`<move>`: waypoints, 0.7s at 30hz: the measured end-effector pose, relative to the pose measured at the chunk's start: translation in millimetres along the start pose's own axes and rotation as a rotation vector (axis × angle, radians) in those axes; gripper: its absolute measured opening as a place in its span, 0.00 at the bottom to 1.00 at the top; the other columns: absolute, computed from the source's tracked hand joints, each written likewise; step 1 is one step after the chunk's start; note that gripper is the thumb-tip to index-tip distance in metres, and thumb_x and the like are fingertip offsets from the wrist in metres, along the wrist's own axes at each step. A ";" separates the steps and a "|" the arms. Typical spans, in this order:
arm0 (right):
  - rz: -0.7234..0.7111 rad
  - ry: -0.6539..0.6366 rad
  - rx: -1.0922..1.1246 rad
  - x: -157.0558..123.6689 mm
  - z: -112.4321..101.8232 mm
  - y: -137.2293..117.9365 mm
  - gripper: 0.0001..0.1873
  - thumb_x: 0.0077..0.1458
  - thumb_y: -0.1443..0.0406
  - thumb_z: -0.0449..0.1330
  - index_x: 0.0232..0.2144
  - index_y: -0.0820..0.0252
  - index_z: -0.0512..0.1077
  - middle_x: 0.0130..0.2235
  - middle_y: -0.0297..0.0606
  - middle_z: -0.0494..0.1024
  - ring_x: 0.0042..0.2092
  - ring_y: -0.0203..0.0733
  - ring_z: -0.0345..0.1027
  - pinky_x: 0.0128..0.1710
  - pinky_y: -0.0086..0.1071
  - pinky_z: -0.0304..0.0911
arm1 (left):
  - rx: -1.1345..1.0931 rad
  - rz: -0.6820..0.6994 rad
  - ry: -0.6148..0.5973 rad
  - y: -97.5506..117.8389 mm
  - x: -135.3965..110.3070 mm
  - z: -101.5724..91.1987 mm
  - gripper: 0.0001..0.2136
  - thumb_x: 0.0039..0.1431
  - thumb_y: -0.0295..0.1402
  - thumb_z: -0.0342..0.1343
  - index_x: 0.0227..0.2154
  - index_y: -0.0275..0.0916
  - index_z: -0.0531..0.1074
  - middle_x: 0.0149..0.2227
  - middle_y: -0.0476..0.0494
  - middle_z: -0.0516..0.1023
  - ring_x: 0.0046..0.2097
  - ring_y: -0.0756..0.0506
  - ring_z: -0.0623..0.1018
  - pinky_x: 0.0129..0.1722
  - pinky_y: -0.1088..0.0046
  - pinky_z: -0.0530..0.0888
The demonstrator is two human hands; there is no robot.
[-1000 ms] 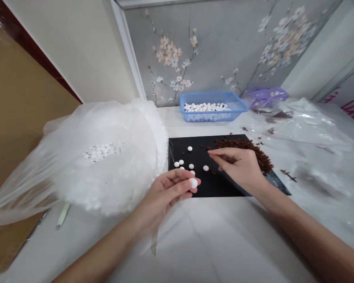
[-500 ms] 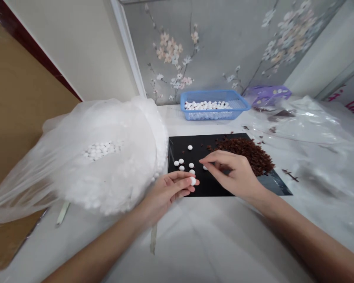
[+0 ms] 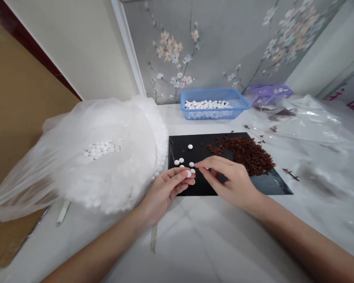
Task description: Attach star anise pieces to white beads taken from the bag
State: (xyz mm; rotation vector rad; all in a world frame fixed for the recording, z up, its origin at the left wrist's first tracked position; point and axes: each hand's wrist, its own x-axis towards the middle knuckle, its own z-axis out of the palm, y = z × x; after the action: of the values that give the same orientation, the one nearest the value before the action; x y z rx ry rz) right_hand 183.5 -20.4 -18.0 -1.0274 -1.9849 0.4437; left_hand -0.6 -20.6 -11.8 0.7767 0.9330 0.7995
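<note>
Between the thumb and fingers of my left hand is a small white ball, held over the front part of a black mat. My right hand is just to its right, thumb and forefinger pinched close together and pointing at the ball. Whatever is in that pinch is too small to make out. Several more white balls lie loose on the mat around my fingers, one of them farther back. A heap of small, spiky red-brown pieces covers the mat's right side, beyond my right hand.
At left, a large sheer white bag full of white balls reaches the mat's edge. A blue plastic basket holding white balls stands by the wall. Clear plastic bags and a purple packet lie at right.
My right hand has moved left, closer to the ball in my left hand. My left hand has shifted slightly left and up, still holding the ball.
</note>
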 end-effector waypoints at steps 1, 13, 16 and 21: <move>-0.010 0.005 -0.003 -0.7 0.7 -0.6 0.10 0.57 0.69 0.51 0.38 0.57 0.70 0.35 0.37 0.74 0.30 0.33 0.67 0.24 0.25 0.62 | -0.002 -0.004 -0.002 0.0 0.1 -0.1 0.09 0.50 0.35 0.59 0.34 0.39 0.75 0.35 0.48 0.77 0.38 0.53 0.74 0.39 0.81 0.68; 0.088 0.177 0.133 -12.7 16.4 -15.9 0.10 0.54 0.71 0.53 0.38 0.55 0.59 0.33 0.34 0.72 0.22 0.28 0.62 0.20 0.24 0.58 | 0.070 -0.034 -0.048 -2.0 -0.2 2.2 0.09 0.48 0.36 0.60 0.29 0.35 0.77 0.30 0.46 0.76 0.32 0.54 0.73 0.35 0.80 0.68; 0.083 0.169 0.242 -14.3 20.2 -13.4 0.12 0.55 0.72 0.52 0.38 0.53 0.55 0.36 0.34 0.70 0.26 0.30 0.66 0.21 0.25 0.59 | 0.075 -0.026 -0.050 -2.4 -0.2 1.7 0.09 0.48 0.37 0.60 0.29 0.36 0.77 0.30 0.46 0.76 0.32 0.54 0.73 0.35 0.81 0.68; 0.045 0.133 0.241 -15.2 22.5 -10.1 0.12 0.55 0.73 0.51 0.37 0.53 0.54 0.35 0.32 0.69 0.26 0.30 0.65 0.22 0.25 0.59 | 0.080 -0.028 -0.056 -2.0 -0.3 1.9 0.09 0.49 0.38 0.60 0.29 0.36 0.77 0.29 0.46 0.76 0.32 0.53 0.72 0.36 0.78 0.68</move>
State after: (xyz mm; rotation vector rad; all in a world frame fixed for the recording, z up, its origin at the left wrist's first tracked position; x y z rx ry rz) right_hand 165.1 -37.2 -32.7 -0.9254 -1.7459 0.6075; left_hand 1.5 -22.2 -12.6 0.8498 0.9283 0.7158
